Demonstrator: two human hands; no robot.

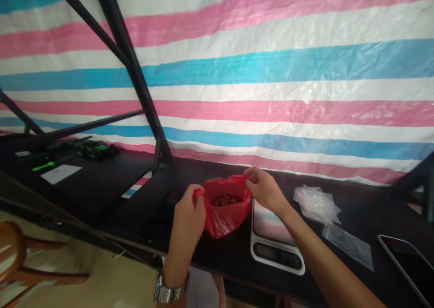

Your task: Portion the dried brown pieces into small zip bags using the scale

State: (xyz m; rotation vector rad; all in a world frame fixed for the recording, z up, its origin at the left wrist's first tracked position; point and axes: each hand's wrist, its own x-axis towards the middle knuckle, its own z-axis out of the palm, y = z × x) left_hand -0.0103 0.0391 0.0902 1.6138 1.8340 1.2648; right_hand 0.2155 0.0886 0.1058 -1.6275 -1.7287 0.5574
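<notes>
A red plastic bag [224, 224] rests on the black table with its mouth spread wide. Inside it lies a heap of small brown pieces [226, 200], too small to name. My left hand [190, 212] pinches the bag's left rim between thumb and fingers. On the opposite side, my right hand [263, 188] grips the right rim in the same way. Just right of the bag, partly under my right forearm, sits a white kitchen scale [278, 249] with a shiny platform and a dark display.
Clear plastic bags [317, 204] lie right of the scale, near a phone or tablet [407, 265]. Black metal frame bars [135, 79] rise at left. A green and black toy car [96, 149] and white paper [61, 174] lie farther left. A wooden stool [11, 247] stands below.
</notes>
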